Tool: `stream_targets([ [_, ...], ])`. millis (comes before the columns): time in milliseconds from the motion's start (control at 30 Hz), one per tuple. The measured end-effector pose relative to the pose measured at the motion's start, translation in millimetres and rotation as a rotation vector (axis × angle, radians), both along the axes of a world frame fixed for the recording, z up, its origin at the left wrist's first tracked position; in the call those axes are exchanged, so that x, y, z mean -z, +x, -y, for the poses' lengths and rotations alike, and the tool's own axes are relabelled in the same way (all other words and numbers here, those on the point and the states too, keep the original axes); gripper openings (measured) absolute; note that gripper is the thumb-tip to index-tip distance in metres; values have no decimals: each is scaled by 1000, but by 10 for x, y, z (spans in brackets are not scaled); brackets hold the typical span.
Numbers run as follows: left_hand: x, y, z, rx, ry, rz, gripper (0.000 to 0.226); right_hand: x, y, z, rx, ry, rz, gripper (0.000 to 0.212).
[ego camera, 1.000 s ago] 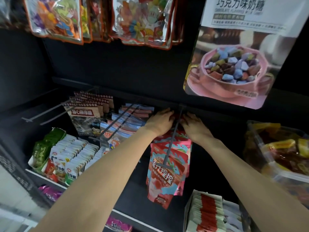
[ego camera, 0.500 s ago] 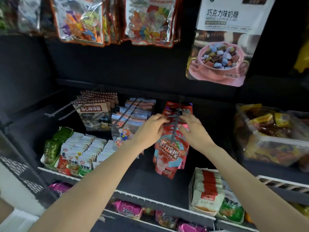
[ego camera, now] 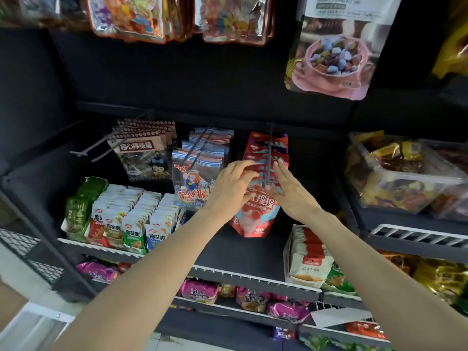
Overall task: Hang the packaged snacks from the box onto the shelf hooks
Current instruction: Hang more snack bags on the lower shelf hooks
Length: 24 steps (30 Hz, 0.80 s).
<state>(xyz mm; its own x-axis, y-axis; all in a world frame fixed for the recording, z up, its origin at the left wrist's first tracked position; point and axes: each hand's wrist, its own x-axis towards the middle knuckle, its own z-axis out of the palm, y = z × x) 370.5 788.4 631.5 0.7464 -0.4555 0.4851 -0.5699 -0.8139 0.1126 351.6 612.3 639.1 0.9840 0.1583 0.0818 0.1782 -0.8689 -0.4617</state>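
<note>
Several red-and-blue snack packets (ego camera: 255,219) hang in a row on a dark shelf hook (ego camera: 268,158) in the middle of the shelf. My left hand (ego camera: 230,188) touches the left side of the front packets near the hook's tip, fingers nearly straight. My right hand (ego camera: 291,191) lies flat against their right side, fingers straight and pointing up. Neither hand grips a packet. The box is out of view.
Blue-striped packets (ego camera: 195,173) and brown lollipop packets (ego camera: 141,153) hang on hooks to the left, beside two bare hooks (ego camera: 83,152). Boxed sachets (ego camera: 121,219) stand lower left, a white carton (ego camera: 310,262) lower right, clear tubs (ego camera: 405,178) at right.
Both hands have drawn back from the rear of the hook toward its tip. The camera has pulled back too, so more of the lower shelves shows.
</note>
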Motion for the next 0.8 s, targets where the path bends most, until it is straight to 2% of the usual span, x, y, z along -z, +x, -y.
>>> stream_targets([
  [100,27,-1,15,-24,41,-34,59,6,6,-3,8,4,-23,76],
  [400,-15,33,54,-37,-50,-136,71,-33,84,-34,47,-47,40,71],
  [533,-104,57,68,-28,-9,-160,64,-63,91,-37,47,-54,37,68],
  [667,-247,33,48,-31,-43,-173,57,-178,46,-33,58,29,49,61],
  [800,-520,-56,18,-22,-149,-107,39,-403,-113,-28,111,121,199,45],
])
